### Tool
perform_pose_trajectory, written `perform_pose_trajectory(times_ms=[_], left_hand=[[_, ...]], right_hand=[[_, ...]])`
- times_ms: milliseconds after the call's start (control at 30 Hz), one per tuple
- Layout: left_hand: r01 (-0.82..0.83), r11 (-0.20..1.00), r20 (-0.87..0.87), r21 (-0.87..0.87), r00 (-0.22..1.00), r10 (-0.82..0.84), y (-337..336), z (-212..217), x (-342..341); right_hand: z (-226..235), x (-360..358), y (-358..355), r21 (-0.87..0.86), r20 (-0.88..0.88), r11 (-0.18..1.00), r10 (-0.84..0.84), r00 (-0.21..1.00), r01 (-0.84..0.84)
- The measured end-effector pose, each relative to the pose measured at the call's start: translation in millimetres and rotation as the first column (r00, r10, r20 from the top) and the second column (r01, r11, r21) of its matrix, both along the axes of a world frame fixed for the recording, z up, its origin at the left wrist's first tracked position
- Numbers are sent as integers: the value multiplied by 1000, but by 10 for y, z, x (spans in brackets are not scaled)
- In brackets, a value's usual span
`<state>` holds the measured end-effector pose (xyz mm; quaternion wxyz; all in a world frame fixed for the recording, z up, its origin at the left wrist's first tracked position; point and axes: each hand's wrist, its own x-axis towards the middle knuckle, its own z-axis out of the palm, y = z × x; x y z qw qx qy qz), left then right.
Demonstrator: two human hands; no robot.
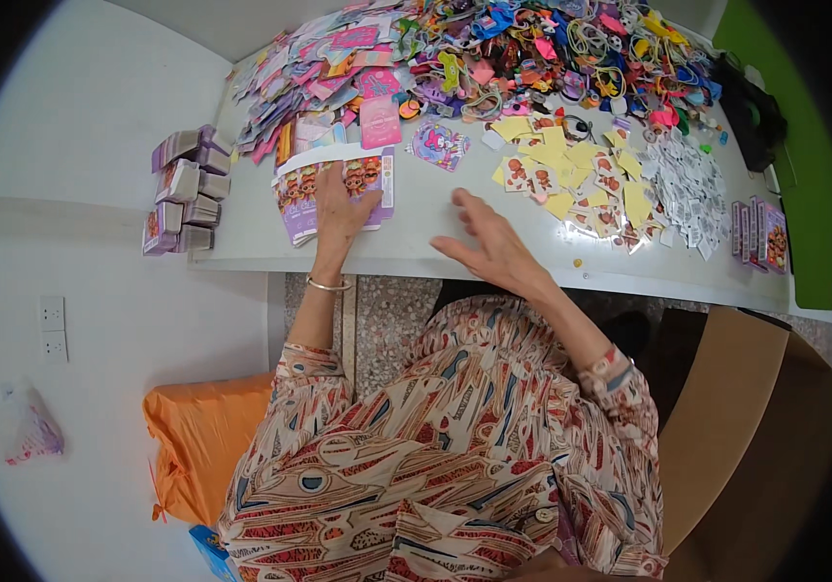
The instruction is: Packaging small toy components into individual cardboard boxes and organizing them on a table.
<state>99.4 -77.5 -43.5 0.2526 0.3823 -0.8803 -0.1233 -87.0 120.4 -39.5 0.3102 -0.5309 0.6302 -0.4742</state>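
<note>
My left hand [343, 209] lies on a stack of flat purple printed cartons [299, 206] with cartoon figures, near the table's front left. Its fingers rest on top and the thumb points to the right. White flaps show at the stack's far edge. My right hand [493, 247] hovers by the front edge of the table, fingers apart, holding nothing. Beyond it lies a purple and pink cartoon card [438, 145]. A pink card [380, 122] touches the area just behind the carton stack.
Across the back are heaps of colourful cards [290, 82] and small trinkets with cords [542, 58]. Yellow-backed stickers [581, 175] and small white packets [692, 189] lie right. Small boxes stand at the left [183, 189] and right [760, 233] edges. A cardboard box [726, 407] stands below right.
</note>
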Motion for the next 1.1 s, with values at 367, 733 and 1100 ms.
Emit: perform_pose_trajectory(times_ms=[367,733,1100], left_hand=[[132,584,-450,801,776,441,60,328,110],[264,607,-449,749,877,173,771,676,-186],[587,283,-552,759,810,-197,1225,602,-672]], right_hand=[[-64,344,-698,73,-110,965,260,959,-253],[183,220,-561,127,574,989,-14,819,-72],[212,-388,103,185,568,975,-205,797,119]])
